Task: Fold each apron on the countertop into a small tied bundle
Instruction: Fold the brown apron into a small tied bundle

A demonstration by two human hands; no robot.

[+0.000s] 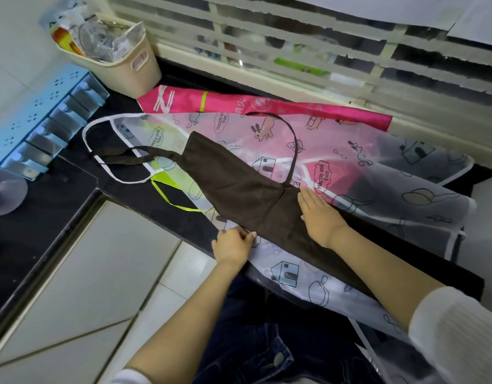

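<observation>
Brown apron [239, 187], folded into a long narrow strip, lies slantwise on a translucent cartoon-print apron [378, 167], which is spread over a pink apron [267, 105] on the black kitchen surface [45, 217]. A person's right hand [319, 214] rests flat on the brown cloth, fingers straight and together. The left hand [232, 245] has its fingers curled, pinching the strip's near edge at the front of the surface. The brown ties trail left. A beige basket [128, 70] of packets and a blue drawer rack [42, 126] stand at far left.
</observation>
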